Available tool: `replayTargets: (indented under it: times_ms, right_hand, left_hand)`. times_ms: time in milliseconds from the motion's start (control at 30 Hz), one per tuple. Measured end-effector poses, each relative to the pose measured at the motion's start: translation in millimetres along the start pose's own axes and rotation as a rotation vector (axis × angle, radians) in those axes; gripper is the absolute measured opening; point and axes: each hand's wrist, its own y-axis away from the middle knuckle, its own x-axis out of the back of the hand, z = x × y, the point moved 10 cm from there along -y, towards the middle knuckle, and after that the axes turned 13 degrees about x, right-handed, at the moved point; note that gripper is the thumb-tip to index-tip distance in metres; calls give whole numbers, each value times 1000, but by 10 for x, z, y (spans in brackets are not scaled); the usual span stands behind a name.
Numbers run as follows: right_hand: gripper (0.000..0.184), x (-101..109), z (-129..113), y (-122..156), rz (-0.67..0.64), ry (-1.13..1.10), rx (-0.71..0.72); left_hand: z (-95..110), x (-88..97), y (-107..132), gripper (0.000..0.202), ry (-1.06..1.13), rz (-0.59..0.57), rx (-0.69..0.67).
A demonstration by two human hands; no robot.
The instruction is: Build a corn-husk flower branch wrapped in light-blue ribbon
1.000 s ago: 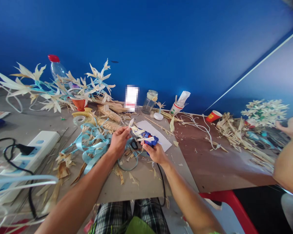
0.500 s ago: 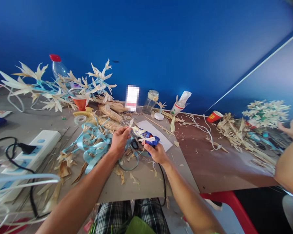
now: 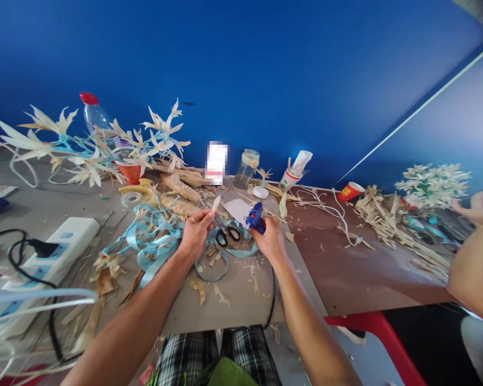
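My left hand [image 3: 197, 231] pinches a small pale piece of corn husk [image 3: 216, 203] between thumb and fingertips. Wrapped in my right hand [image 3: 270, 236] is a blue glue gun [image 3: 255, 217], its black cord hanging down past the table edge. Between the hands lie scissors [image 3: 227, 235] with black handles, partly behind my left fingers. A white sheet of paper [image 3: 236, 208] lies beyond them. Light blue ribbon [image 3: 145, 241] is heaped left of my left hand, near dried corn cobs [image 3: 181, 188].
A white power strip [image 3: 64, 252] with plugs and cables is at the left. Husk flowers stand in a red pot [image 3: 132, 172]. At the back are a glass jar [image 3: 246, 169] and a tilted red cup [image 3: 351, 191]. Another person's arm [image 3: 477, 252] rests at the right.
The glue gun has moved right, away from my left hand, and turned upward. The scissor handles now show fully. My left hand still holds the husk piece in nearly the same place.
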Motion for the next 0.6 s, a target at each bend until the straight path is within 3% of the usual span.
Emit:
replayTargets:
  times_ms: [167,233,300,400,500,600]
  right_hand:
    - [36,-106,255,38,-158,167,-95]
    - [40,-32,249,42,-126,170,-99]
    - [38,146,146,26,6,135,-72]
    - [29,250,-139,-29,134,-182,15]
    - [29,-98,-450,-108,-29,-623,-3]
    - [23,-346,-717,-199,-39,-806,8]
  left_hand:
    - [22,-62,50,26,40,-32,18]
    - [29,-73,66,27,50,-37,28]
    - [30,-84,78,28,51,-44,37]
    - [12,-100,83,29,49,-54,55]
    - [-13,-103,79,31,53,-53,76]
    - [-14,-106,77,32,46,-58,81]
